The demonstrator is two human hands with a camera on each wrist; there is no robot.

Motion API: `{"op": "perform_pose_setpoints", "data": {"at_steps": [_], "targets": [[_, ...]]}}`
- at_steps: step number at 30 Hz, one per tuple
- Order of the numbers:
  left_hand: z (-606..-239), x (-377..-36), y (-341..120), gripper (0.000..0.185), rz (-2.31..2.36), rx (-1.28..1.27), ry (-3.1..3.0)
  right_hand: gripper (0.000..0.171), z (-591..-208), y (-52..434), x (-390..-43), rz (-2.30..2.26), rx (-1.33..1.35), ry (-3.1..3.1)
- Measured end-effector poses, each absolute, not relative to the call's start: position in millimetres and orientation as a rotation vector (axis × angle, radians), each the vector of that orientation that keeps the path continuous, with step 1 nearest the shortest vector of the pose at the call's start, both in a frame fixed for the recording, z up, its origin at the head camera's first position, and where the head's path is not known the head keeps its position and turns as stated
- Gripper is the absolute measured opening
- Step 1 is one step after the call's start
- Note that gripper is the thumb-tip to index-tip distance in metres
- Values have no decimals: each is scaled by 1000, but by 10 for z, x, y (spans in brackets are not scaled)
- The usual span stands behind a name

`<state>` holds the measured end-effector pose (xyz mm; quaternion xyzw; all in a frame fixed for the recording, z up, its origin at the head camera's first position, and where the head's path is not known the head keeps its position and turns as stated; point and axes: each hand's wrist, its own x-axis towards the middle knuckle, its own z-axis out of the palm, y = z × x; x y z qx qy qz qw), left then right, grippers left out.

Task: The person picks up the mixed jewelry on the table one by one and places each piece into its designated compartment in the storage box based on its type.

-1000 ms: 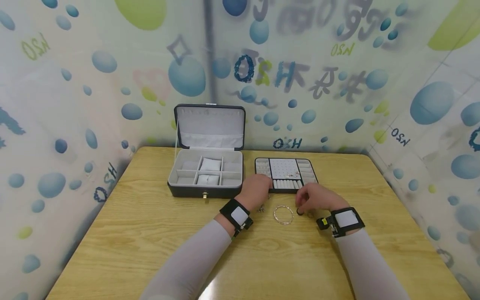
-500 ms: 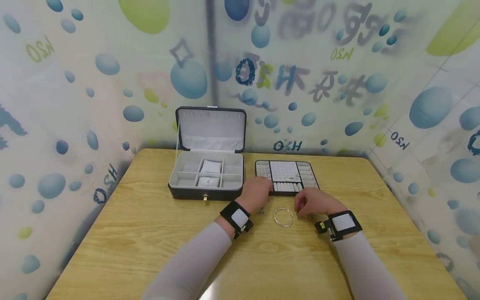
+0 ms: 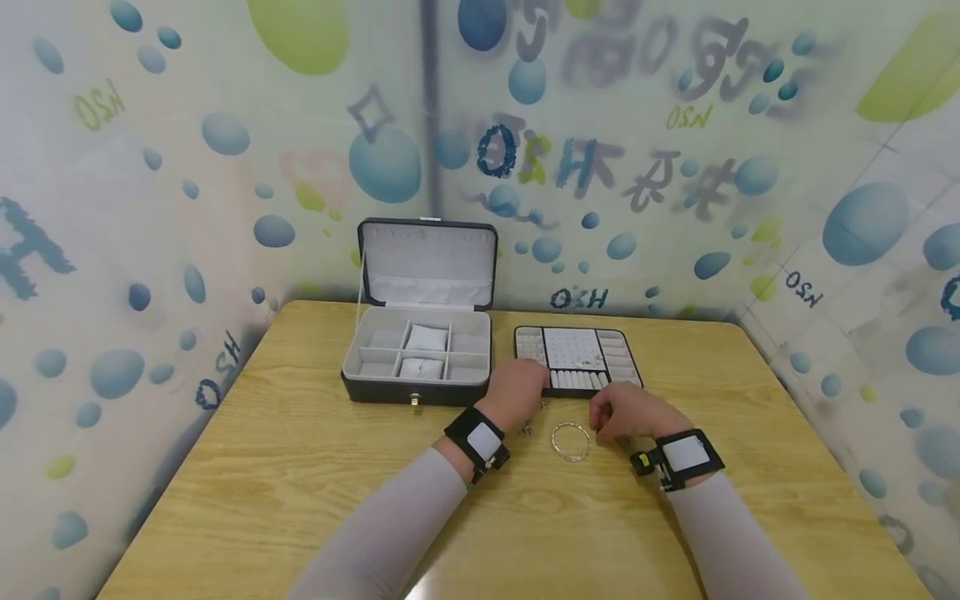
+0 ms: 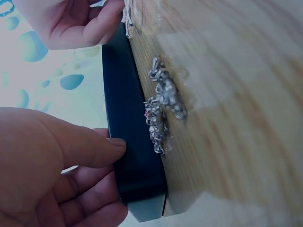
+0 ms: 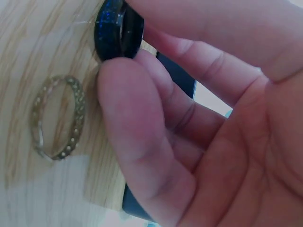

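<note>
Pale walls (image 3: 660,225) printed with blue and green bubbles (image 3: 385,164) surround a light wooden table (image 3: 262,467).

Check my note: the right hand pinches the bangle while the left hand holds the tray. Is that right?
Not quite: the right hand pinches a dark ring, not the bangle, as the right wrist view shows. The bangle lies on the table. The left hand does hold the tray.
</note>
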<state>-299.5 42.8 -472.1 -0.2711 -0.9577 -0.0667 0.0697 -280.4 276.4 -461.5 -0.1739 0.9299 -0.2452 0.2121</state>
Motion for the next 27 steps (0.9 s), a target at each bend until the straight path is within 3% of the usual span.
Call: {"op": "perform_pose_setpoints", "data": {"at_steps": [11,27], "targets": [[-4736,-2990,416,5,-206,-826,-2869,19,-4634,2718,-2786,-665,-455,2599],[-4769,-2983,428,9,-188,-813,-2881,17,-4624,2766,-2787,-685,-563,2608]]}}
